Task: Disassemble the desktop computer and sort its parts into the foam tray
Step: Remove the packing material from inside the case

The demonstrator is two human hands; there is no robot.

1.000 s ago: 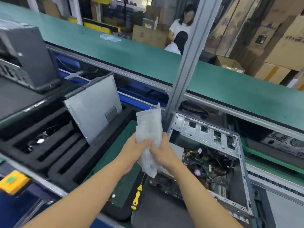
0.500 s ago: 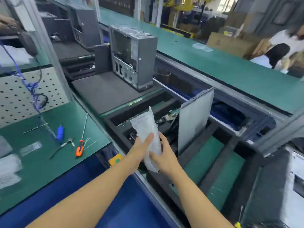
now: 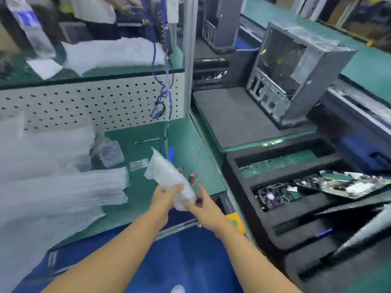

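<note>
Over the green counter (image 3: pixel 137 187), left of the black foam tray (image 3: pixel 239 187), our left hand (image 3: pixel 167 196) and right hand (image 3: pixel 204 206) are close together, both clamped on the lower end of a translucent white bubble-wrap bag (image 3: pixel 167 174). We judge it light, soft and slippery: better to grip low, gently.

Green-matted workbench (image 3: pixel 139 193): stacked clear plastic bags (image 3: pixel 63 187) at left, small clear plastic box (image 3: pixel 111 153) behind them, long orange-handled screwdriver (image 3: pixel 195 160) at right.

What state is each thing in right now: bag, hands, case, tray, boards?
Bubble bag, held up, crumpled.
Left hand, grips the bag.
Right hand, at the bag's lower end; grip unclear.
Computer case, upright, side open.
Foam tray, partly filled.
Circuit board, tilted across a slot.
Fan card, lying in a slot.
</note>
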